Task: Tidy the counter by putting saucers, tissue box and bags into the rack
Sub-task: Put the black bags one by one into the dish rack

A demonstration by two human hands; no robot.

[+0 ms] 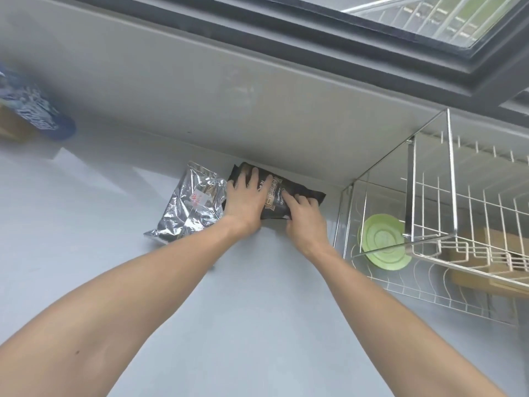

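A black bag (279,196) with gold print lies on the grey counter (243,310) against the back wall. My left hand (244,200) grips its left end, fingers over the top. My right hand (305,217) holds its right lower end. A crinkled silver foil bag (190,206) lies just left of it, touching my left hand. The wire rack (429,224) stands at the right, with a green saucer (382,243) upright in its lower tier. A tan box (492,262) sits in the lower tier further right.
A blue patterned package (34,110) sits on a wooden block (14,127) at the far left. A dark window frame (343,44) runs above the wall ledge. Bare counter lies in front of the bags.
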